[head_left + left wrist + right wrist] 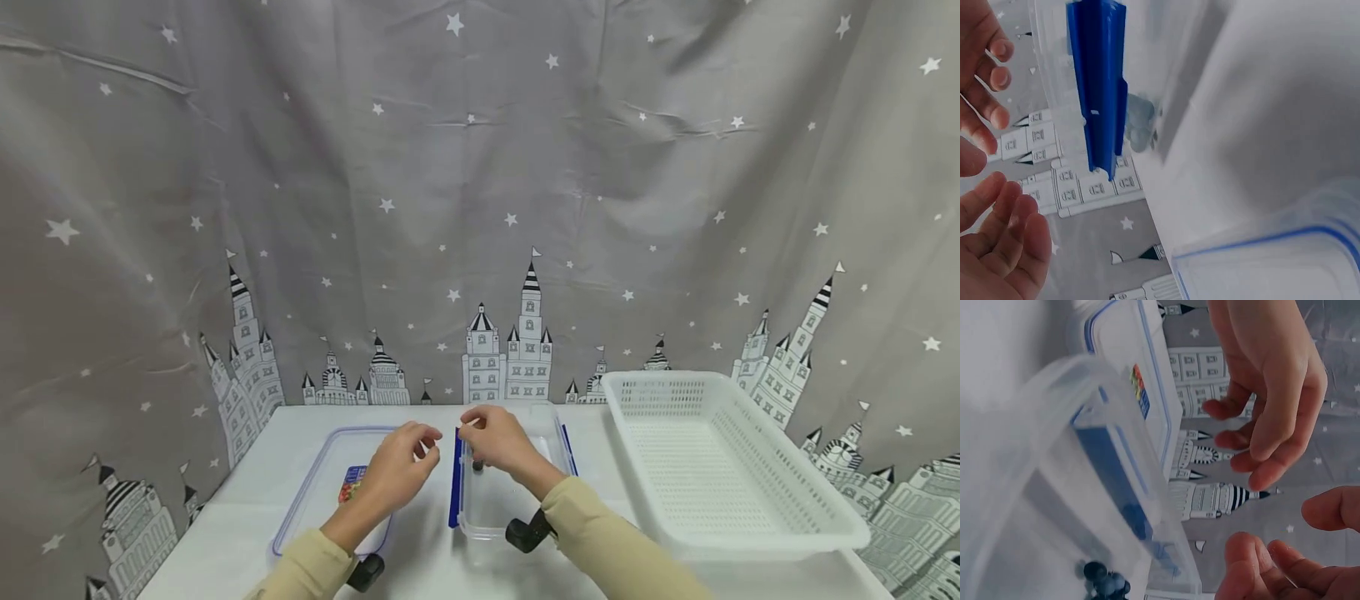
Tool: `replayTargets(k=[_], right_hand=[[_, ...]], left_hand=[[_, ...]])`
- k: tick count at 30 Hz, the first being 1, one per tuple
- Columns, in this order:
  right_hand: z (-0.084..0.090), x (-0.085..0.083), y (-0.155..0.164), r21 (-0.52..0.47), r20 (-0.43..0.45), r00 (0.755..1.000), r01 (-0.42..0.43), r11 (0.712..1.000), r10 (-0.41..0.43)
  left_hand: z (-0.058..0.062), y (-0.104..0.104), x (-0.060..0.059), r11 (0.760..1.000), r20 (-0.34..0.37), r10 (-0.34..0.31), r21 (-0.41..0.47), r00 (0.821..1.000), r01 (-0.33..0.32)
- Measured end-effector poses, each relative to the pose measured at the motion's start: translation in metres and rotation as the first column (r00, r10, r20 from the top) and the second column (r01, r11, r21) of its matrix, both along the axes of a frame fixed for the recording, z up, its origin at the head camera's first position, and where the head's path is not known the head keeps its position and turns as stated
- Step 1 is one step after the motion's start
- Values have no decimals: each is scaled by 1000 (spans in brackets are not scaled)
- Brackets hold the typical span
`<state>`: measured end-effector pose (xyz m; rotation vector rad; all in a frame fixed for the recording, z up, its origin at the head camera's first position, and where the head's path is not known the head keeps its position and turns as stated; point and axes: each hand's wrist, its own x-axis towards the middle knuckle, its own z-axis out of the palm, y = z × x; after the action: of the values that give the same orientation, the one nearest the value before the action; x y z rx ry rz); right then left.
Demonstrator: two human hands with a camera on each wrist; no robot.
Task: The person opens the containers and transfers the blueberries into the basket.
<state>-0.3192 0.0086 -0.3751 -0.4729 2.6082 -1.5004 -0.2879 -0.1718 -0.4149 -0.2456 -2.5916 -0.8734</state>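
A clear plastic food container with blue side latches stands on the table. Inside it lies a cluster of dark, grape-like balls; from the left wrist view it shows blurred through the wall. My right hand hovers over the container's left side with loosely bent fingers and holds nothing visible. Facing it, just left of the container, my left hand is raised with fingers loosely curved, also holding nothing I can see. A gap separates the two hands. Partly behind my left arm is the flat, blue-edged lid.
To the right stands a white perforated plastic basket. The lid carries a small colourful label. A grey curtain with printed stars and castles hangs behind the white table.
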Motion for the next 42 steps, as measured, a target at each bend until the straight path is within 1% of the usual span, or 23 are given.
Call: replayTargets(k=[2, 5, 12, 15, 18, 23, 28, 30, 34, 39, 42], right_hand=[[1, -2, 8, 2, -4, 1000, 13, 1000, -13], [3, -5, 17, 5, -17, 999, 32, 999, -32], [-3, -10, 37, -20, -34, 998, 56, 998, -56], [-5, -10, 47, -30, -52, 996, 76, 997, -78], [-7, -11, 56, -24, -80, 992, 94, 995, -96], [-9, -13, 67, -27, -97, 988, 121, 992, -124], [-16, -14, 76, -34, -65, 985, 157, 987, -159], [-17, -14, 78, -44, -67, 984, 163, 986, -165], [-18, -13, 83, -70, -74, 980, 178, 982, -183], [-26, -8, 88, -75, -59, 979, 192, 978, -197], [-30, -7, 91, -74, -73, 974, 207, 975, -213]], left_hand=[[0, 5, -1, 1000, -12, -19, -1, 1000, 19], [2, 12, -2, 1000, -8, -23, 1, 1000, 23], [2, 27, -3, 999, 45, -26, 24, 999, 25], [0, 32, -3, 999, 46, -36, 8, 998, 36], [-2, 36, -3, 999, 27, -34, -22, 999, 35], [-8, 40, -5, 997, -15, -14, -82, 1000, 13], [-19, 44, -7, 991, 5, 11, -131, 1000, -10], [-22, 45, -8, 992, 22, 23, -122, 1000, -20], [-26, 48, -9, 995, 31, 30, -95, 999, -27], [-31, 51, -7, 996, 88, 59, -71, 994, -53], [-32, 53, -6, 996, 87, 61, -63, 994, -56]])
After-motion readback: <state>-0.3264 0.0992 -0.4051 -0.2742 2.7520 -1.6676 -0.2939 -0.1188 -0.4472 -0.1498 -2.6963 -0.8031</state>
